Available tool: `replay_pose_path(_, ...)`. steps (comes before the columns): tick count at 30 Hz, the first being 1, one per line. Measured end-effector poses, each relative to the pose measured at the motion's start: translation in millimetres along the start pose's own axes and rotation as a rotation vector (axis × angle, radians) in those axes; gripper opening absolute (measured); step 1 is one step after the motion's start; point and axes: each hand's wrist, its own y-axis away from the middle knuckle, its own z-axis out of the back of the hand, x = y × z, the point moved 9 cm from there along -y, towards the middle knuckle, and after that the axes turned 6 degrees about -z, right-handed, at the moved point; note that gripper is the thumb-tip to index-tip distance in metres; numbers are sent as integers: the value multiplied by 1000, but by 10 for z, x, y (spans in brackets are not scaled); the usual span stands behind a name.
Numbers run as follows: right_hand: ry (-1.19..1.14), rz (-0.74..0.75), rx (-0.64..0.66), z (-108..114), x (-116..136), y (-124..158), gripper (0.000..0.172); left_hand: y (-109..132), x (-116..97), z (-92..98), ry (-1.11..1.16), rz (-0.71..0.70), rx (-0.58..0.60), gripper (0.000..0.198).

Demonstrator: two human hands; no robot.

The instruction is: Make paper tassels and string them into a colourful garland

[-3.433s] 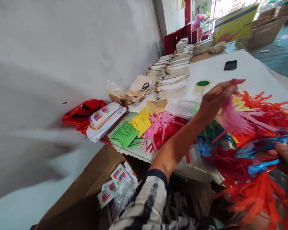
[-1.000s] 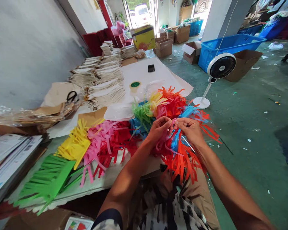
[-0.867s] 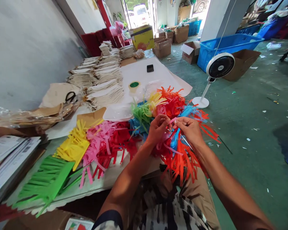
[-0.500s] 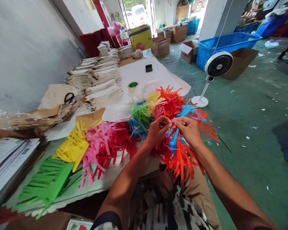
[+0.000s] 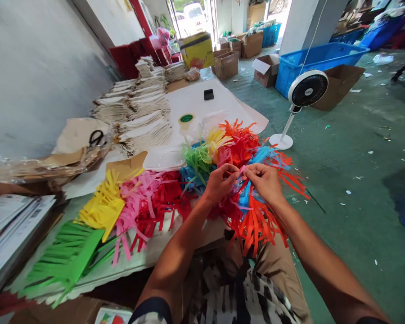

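Note:
A small pink strip (image 5: 242, 169) is pinched between the fingertips of my left hand (image 5: 222, 181) and my right hand (image 5: 265, 181), which almost meet. Below and around them lie fringed paper strips: an orange-red bunch (image 5: 256, 225), a blue bunch (image 5: 265, 154) and a red bunch (image 5: 241, 148). Left of my left hand are light green fringe (image 5: 197, 157) and pale yellow fringe (image 5: 219, 140). Further left on the table, pink fringe (image 5: 138, 195), yellow fringe (image 5: 103, 207) and a green fringed sheet (image 5: 60, 256) lie in a row. My fingers partly hide the strip.
Stacked white bundles (image 5: 145, 117) line the table's left side. A tape roll (image 5: 186, 119), a black phone (image 5: 208, 94) and black-handled scissors (image 5: 96, 138) lie beyond the fringes. A white fan (image 5: 308, 92) stands on the floor at right, before a blue crate (image 5: 320, 60).
Both hands stay almost in place, still pinching the pink strip. The hanging orange-red strips have shifted slightly, and the view has tilted a little.

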Motion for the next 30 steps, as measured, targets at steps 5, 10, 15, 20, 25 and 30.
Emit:
replay_pose_path(5,31,4,-12,-14,36,5,43,-19,63,-38,165,71,33,46)
replay_pose_path(10,111,35,-63,12,175,84,47,-75,99,-5,296,88,-38,53)
replay_pose_path(15,258,118,-63,-30,295,149,42,-96,133,-5,321,79,-61,54)
replay_pose_path(20,331,147,-53,-34,290,138,42,-61,136,6,265,53,-56,45)
replay_pose_path(25,315,165,-19,-50,275,135,42,-57,120,11,184,18,-46,43)
replay_pose_path(30,307,179,-19,-46,287,156,46,-88,58,40,140,-60,-91,46)
